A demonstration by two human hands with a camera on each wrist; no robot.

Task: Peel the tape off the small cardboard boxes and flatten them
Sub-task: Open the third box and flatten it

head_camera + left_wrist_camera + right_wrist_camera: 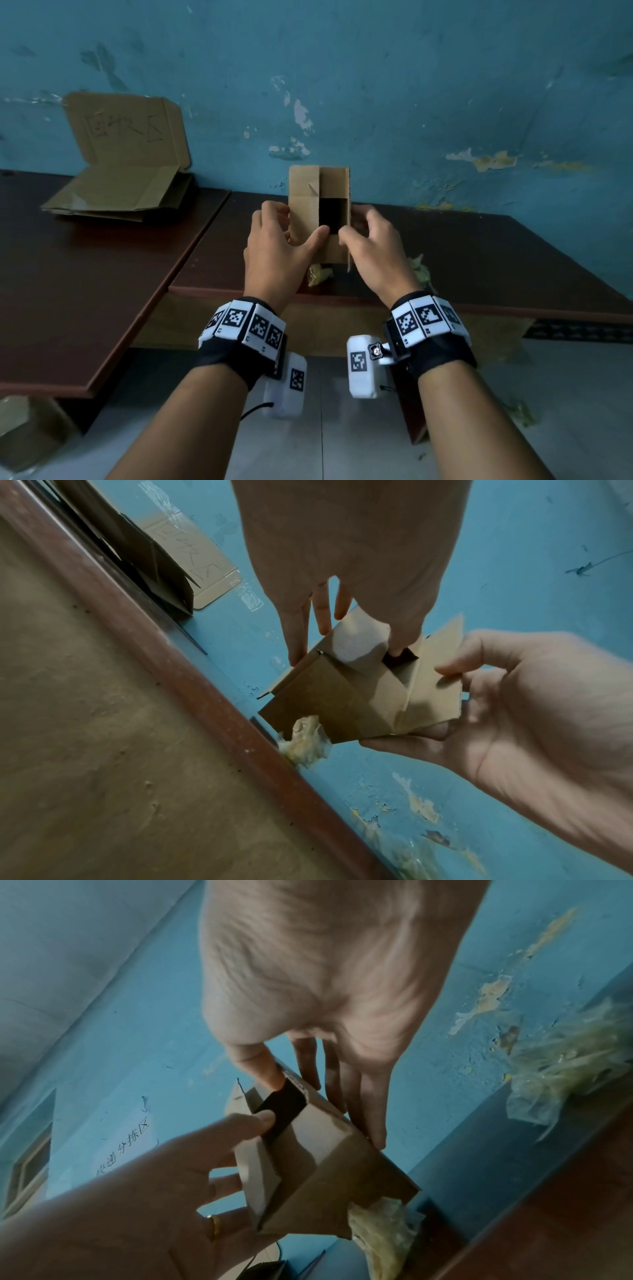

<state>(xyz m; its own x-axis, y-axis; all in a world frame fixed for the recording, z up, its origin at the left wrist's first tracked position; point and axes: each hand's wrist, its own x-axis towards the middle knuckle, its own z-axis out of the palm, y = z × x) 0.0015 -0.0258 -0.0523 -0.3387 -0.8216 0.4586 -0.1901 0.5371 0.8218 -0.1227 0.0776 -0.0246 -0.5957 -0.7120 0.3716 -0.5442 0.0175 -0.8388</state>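
Both hands [322, 240] clamped on small corrugated cardboard box [318, 192], flaps open, crumpled tape [320, 275] beneath

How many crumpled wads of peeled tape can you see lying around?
2: one tape wad on the table just below the held box, another behind the right wrist, partly hidden. More may be hidden.

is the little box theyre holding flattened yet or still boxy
Still boxy. The small cardboard box held between the left hand and right hand shows a dark hollow opening, its flaps spread open.
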